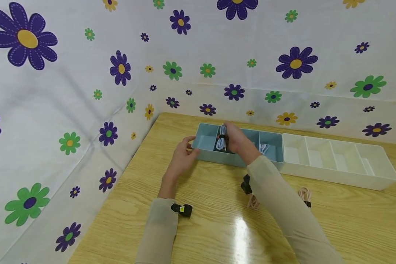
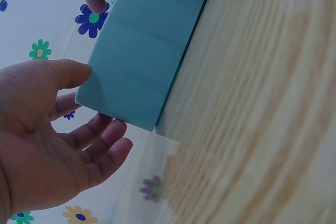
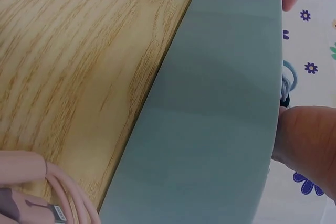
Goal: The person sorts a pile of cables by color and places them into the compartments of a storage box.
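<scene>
A white backdrop printed with purple, green and yellow flowers rises behind a pale wood-grain surface, as matching sheeting lines the left side and meets it at a corner. Soft gray shadows slant across the left sheeting, which is marked by a long diagonal crease, while a fold runs sideways along the lower backdrop. White glare gleams on the glossy grain toward the near edge of the view.
</scene>
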The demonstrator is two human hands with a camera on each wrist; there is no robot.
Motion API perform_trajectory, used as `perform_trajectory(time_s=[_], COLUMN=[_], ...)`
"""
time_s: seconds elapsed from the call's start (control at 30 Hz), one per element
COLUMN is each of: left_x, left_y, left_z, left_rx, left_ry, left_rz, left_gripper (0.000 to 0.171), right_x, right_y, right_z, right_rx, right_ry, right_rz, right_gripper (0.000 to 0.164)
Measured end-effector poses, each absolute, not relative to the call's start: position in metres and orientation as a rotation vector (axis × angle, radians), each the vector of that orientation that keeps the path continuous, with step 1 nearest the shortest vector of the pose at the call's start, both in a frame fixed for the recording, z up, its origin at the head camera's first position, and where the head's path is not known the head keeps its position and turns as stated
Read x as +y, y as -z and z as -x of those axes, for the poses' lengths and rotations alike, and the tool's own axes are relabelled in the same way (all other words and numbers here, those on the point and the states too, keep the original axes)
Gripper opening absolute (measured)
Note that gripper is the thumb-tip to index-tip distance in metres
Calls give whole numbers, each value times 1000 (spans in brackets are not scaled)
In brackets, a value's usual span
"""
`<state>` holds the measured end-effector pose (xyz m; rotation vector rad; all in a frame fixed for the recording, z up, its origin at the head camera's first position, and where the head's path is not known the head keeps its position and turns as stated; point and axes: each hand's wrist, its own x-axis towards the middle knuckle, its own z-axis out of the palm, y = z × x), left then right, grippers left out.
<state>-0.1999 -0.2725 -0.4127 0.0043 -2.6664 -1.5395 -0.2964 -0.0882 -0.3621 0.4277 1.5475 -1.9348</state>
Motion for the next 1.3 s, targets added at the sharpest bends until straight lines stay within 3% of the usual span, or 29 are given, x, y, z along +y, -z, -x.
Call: perform_trajectory(time_s=[0.47, 1.3], left_x=[-271, -275], left_y=[413, 417], left_z=[202, 202], left_rx=[-2677, -2676], left_ry=[1532, 1547], left_rz=[-7, 10], left_gripper=[48, 50], right_x=[-84, -82], right_y=[364, 364], right_z=[296, 296], right_rx=[1510, 1514], right_ry=[1905, 1868], right_rz=[-389, -408], right_gripper=[56, 64])
